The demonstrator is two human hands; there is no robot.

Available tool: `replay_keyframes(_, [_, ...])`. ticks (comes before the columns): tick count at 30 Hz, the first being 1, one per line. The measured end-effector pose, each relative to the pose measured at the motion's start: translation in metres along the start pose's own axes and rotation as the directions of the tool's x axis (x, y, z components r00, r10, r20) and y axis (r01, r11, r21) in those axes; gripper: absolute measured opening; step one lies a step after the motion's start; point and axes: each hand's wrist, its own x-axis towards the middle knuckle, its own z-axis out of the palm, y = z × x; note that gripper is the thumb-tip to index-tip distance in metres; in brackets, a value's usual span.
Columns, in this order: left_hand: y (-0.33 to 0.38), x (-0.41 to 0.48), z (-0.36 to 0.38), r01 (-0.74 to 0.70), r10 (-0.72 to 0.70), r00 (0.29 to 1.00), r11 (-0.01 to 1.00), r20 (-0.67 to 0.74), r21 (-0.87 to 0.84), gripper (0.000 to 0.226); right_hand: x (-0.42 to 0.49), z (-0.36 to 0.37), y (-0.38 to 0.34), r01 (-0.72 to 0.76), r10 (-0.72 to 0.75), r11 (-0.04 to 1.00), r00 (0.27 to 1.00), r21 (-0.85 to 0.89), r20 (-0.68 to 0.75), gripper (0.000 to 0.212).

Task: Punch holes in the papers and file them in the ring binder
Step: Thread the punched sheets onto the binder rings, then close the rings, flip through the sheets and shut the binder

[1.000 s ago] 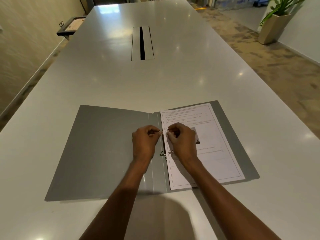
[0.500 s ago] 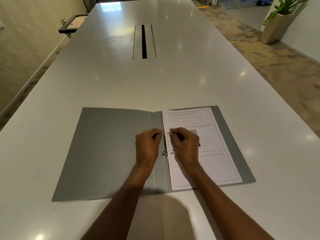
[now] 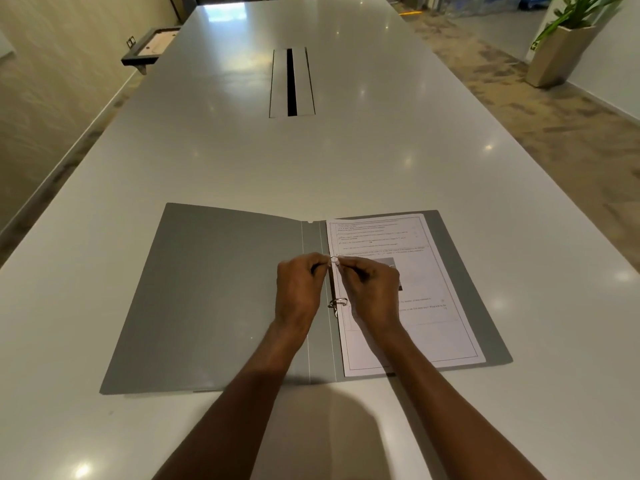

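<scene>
A grey ring binder (image 3: 221, 292) lies open and flat on the white table. A printed sheet of paper (image 3: 429, 271) rests on its right half, threaded on the rings by the spine. The lower ring (image 3: 338, 302) shows closed through the sheet. My left hand (image 3: 299, 289) and my right hand (image 3: 372, 289) meet over the upper ring (image 3: 334, 260), each pinching one side of it with the fingertips. My right hand covers the middle of the sheet. No hole punch is in view.
The long white table (image 3: 311, 168) has a cable slot (image 3: 292, 82) in its middle, far beyond the binder. A dark tray (image 3: 147, 46) hangs at the far left edge. A potted plant (image 3: 561, 46) stands on the floor at the right.
Both hands have stayed at the upper ring and their fingertips have drawn closer together over it. My head has shifted slightly, so the binder sits a little lower in view.
</scene>
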Motion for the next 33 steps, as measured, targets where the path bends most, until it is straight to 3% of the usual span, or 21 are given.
replay_keyframes(4, [-0.004,0.000,0.001,-0.025,0.025,1.000,0.999,0.015,-0.031,0.014,0.003,-0.004,-0.004,-0.049,0.048,0.999,0.999,0.019,0.023,0.020])
replay_keyframes(8, [-0.001,0.003,0.003,-0.105,0.105,0.993,0.994,0.045,0.012,0.016,0.014,-0.018,-0.015,-0.190,0.176,0.963,0.980,0.192,0.089,0.017])
replay_keyframes(12, [-0.004,0.005,0.007,-0.079,0.075,0.996,0.995,0.055,0.057,0.021,0.013,-0.053,-0.026,-0.104,0.102,0.990,0.995,-0.097,-0.015,0.028])
replay_keyframes(16, [-0.003,0.006,0.010,0.003,-0.005,1.000,0.996,0.020,0.089,0.038,-0.011,-0.097,-0.031,-0.055,0.002,0.950,0.985,-0.308,-0.172,0.033])
replay_keyframes(19, [0.005,0.005,0.012,0.058,-0.060,0.998,0.996,0.022,0.072,0.037,-0.051,-0.121,-0.035,-0.044,-0.063,0.893,0.973,-0.448,-0.221,0.038])
replay_keyframes(28, [0.004,0.003,0.015,0.202,-0.205,0.978,0.975,0.024,0.091,0.037,-0.151,-0.115,-0.014,-0.166,0.070,0.588,0.986,-0.791,-0.154,0.078])
replay_keyframes(33, [0.010,0.000,0.017,0.286,-0.290,0.957,0.946,0.005,0.154,0.032,-0.150,-0.113,-0.005,-0.204,0.123,0.517,0.979,-0.831,-0.164,0.091])
